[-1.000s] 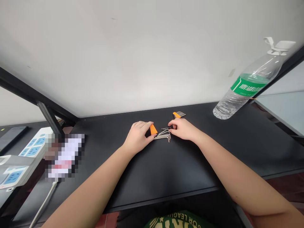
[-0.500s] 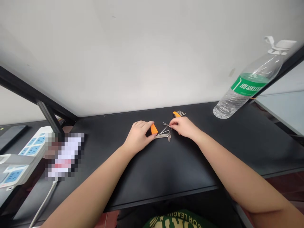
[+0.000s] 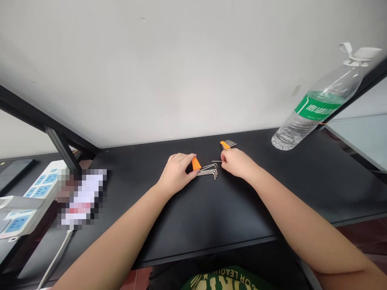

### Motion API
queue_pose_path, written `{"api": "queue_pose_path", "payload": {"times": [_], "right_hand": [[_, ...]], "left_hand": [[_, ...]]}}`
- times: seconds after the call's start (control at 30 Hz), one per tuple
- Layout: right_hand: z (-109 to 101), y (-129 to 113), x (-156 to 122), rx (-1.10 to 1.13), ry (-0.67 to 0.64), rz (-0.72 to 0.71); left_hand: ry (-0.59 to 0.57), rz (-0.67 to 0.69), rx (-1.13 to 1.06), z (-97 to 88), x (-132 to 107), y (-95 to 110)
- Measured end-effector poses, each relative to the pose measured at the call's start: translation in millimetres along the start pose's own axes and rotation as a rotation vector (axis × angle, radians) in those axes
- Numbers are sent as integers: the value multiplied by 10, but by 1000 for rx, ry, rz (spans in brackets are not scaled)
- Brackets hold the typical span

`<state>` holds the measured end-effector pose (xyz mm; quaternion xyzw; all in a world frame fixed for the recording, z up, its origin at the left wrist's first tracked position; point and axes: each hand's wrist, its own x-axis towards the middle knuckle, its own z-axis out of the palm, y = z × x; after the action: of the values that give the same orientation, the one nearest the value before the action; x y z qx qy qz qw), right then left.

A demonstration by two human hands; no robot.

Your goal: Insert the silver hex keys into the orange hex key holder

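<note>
Several hex keys (image 3: 208, 172) seemed already slotted into the orange holder (image 3: 196, 164) gripped by the left hand (image 3: 178, 171), while one thin key (image 3: 216, 161), pinched in the right hand (image 3: 237, 162) right of that holder, was still outside it, and a second holder (image 3: 225, 145) bearing keys lay beyond.

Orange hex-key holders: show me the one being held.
The nearer orange holder, in the left hand's grip; the other orange holder lies farther back, closer to the wall.
</note>
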<state>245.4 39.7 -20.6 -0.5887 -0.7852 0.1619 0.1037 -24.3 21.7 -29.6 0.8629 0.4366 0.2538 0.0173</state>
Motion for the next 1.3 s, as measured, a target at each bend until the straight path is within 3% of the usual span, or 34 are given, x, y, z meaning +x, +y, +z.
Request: {"api": "queue_pose_path", "payload": {"times": [0.2, 0.5, 1.3], "right_hand": [[-49, -15, -32, 13, -10, -60], [60, -118, -35, 116, -18, -240], [10, -231, -192, 135, -119, -227]], "left_hand": [[-18, -10, 2, 8, 11, -1], [-21, -7, -4, 16, -1, -3], [-15, -8, -35, 36, -7, 0]]}}
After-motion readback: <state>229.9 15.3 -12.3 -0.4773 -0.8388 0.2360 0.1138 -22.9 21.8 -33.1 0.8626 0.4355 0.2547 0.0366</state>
